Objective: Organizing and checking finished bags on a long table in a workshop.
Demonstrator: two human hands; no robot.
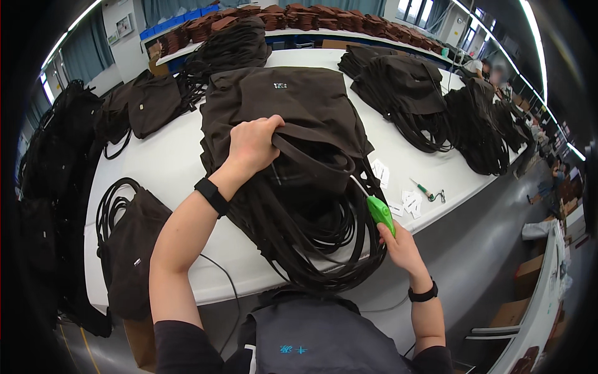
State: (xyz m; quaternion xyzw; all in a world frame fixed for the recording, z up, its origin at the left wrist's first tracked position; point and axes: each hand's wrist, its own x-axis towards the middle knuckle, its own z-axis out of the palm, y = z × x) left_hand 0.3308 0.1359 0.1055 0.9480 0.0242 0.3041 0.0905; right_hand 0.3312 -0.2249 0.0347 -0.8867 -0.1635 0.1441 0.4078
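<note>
In front of me a tall stack of dark brown fabric tote bags lies on the white table, with its long straps looping toward me. My left hand is closed on a strap of the top bag and lifts it off the cloth. In my right hand is a bright green-handled tool with a thin pale shaft. Its tip points up and left, close to the strap's right end. Whether the tip touches the fabric, I cannot tell.
White paper labels and a small green-handled pointed tool lie right of the stack. More bag piles stand at the far right and far left. One bag hangs over the near left edge. A black cord drops beside me.
</note>
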